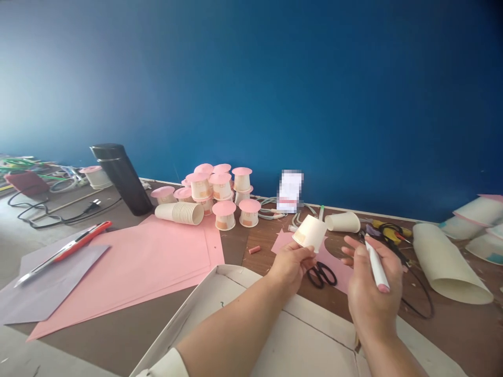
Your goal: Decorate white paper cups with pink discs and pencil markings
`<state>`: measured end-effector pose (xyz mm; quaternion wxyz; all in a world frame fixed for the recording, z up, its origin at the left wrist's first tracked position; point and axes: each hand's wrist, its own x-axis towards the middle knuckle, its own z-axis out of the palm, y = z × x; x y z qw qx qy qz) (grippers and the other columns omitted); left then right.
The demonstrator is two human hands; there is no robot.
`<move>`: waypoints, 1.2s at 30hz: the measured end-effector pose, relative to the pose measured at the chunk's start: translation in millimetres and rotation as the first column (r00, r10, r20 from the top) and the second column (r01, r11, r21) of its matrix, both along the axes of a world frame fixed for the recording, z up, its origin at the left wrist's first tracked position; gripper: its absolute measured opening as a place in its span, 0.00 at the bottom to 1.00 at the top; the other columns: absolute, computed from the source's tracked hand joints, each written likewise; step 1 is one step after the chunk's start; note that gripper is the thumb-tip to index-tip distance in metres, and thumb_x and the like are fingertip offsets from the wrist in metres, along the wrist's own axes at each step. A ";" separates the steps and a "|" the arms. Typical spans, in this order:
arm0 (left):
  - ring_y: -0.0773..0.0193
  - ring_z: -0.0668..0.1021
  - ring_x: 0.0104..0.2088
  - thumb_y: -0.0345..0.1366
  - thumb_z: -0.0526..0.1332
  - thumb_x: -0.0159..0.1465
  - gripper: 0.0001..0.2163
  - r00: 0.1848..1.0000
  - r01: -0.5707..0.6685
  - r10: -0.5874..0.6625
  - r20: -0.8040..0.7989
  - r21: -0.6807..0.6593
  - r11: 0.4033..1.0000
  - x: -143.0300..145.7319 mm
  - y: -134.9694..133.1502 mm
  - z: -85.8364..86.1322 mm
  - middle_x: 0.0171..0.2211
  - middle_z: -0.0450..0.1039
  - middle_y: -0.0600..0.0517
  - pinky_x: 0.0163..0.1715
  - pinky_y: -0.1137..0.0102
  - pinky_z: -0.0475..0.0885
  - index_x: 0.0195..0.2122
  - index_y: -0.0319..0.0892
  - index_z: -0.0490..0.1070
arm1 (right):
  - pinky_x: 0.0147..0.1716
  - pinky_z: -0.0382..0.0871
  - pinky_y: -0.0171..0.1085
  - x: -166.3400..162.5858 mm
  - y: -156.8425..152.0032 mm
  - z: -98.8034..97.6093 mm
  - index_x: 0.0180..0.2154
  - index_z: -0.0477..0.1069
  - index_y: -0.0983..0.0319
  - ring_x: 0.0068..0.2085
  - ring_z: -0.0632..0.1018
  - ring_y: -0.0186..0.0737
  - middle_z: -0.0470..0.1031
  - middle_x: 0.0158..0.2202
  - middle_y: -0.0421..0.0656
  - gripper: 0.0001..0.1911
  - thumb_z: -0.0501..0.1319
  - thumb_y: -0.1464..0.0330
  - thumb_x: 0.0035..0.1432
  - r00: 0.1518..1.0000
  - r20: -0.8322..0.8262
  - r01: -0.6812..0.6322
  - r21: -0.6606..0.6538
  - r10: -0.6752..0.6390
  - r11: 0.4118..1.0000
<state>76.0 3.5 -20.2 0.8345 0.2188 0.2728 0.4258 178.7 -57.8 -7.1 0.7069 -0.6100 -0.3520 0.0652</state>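
Head view, near to far. Cardboard tray (236, 293) nearest, under forearms. Left hand (291, 264) closed on small paper cup (310, 233), cup tilted, held above counter (118, 335) over pink paper scrap (281, 242). Right hand (371, 285) wrapped round white marker (376, 267), fingers partly spread twd cup, not touching. Scissors (321, 274) just below cup. Tip, judged: steady cup w/ left thumb, brace right wrist on tray edge, bring marker in slow. Farther: pink sheets (149, 262), stack of pink-topped cups (220, 191), black flask (121, 178), blue wall (251, 78).
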 end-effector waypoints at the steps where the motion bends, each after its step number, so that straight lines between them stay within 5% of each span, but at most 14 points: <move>1: 0.72 0.73 0.27 0.28 0.69 0.52 0.07 1.000 -0.010 0.010 0.011 -0.010 1.000 -0.3 0.1 0.5 0.26 0.72 0.50 0.31 0.76 0.69 0.31 0.35 0.75 | 0.36 0.75 0.42 -3.3 -2.2 1.2 0.54 0.67 0.59 0.38 0.79 0.41 0.78 0.44 0.48 0.24 0.60 0.54 0.62 0.999 0.040 -0.009 -0.018 0.010 1.000; 9: 0.71 0.74 0.29 0.29 0.72 0.49 0.10 0.998 -0.014 0.012 0.069 0.030 0.999 0.5 -0.3 -1.3 0.29 0.73 0.49 0.36 0.75 0.69 0.31 0.33 0.76 | 0.43 0.74 0.44 -12.6 -10.6 -0.6 0.48 0.76 0.61 0.44 0.79 0.45 0.79 0.44 0.49 0.18 0.58 0.57 0.64 0.870 0.489 -0.046 -0.044 0.061 0.998; 18: 0.65 0.77 0.33 0.33 0.72 0.49 0.12 0.999 0.002 -0.005 0.037 0.082 0.997 2.9 0.9 -9.3 0.30 0.76 0.45 0.46 0.67 0.70 0.32 0.31 0.76 | 0.40 0.75 0.42 -11.0 -8.9 -2.3 0.44 0.77 0.62 0.40 0.80 0.45 0.80 0.41 0.49 0.21 0.58 0.53 0.62 0.887 0.456 -0.035 -0.097 0.076 0.995; 26: 0.65 0.77 0.33 0.30 0.68 0.54 0.07 1.000 -0.013 0.012 0.021 0.068 0.998 2.7 -0.4 -5.4 0.29 0.75 0.45 0.44 0.68 0.70 0.31 0.30 0.76 | 0.32 0.73 0.40 -9.2 -8.8 -5.4 0.42 0.76 0.62 0.33 0.80 0.42 0.80 0.37 0.49 0.23 0.58 0.50 0.60 0.911 0.410 0.047 -0.195 0.038 0.980; 36: 0.66 0.77 0.32 0.31 0.70 0.53 0.08 0.999 -0.004 0.001 0.040 0.080 0.997 3.8 -1.0 -5.0 0.29 0.76 0.45 0.44 0.68 0.71 0.30 0.31 0.76 | 0.34 0.72 0.39 -6.9 -5.2 -5.3 0.37 0.76 0.62 0.33 0.79 0.42 0.79 0.31 0.47 0.19 0.58 0.53 0.62 0.830 0.557 0.081 -0.150 0.016 0.985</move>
